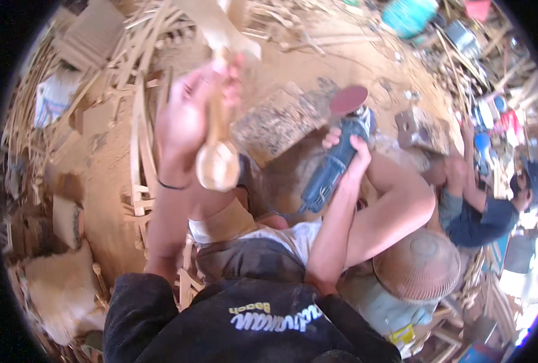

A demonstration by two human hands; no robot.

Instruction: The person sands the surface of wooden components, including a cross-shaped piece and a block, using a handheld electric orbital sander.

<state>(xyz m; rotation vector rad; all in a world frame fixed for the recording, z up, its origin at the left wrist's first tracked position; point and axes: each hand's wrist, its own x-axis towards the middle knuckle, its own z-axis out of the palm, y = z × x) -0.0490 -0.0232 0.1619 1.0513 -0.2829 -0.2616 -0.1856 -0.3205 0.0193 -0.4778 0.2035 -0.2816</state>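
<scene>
My left hand (pixel 196 103), raised and blurred by motion, is closed round the handle of a pale wooden spoon (pixel 217 166). The spoon's bowl points back toward me. Beyond the fingers is a flat, pale, blurred piece (pixel 220 30); whether it belongs to the spoon I cannot tell. In my right hand (pixel 358 158) is a blue-grey angle grinder (pixel 329 172), gripped round its body above my bent leg. A reddish-brown sanding disc (pixel 349 100) is mounted on its far end, well apart from the spoon. Whether the disc spins I cannot tell.
A rough wooden block (pixel 281 124) lies on the dusty ground ahead, with another block (pixel 423 130) farther right. Piles of wooden sticks (pixel 142 48) stand left and behind. A ribbed round fan guard (pixel 417 266) is near my right knee. Another person (pixel 486 212) sits at right.
</scene>
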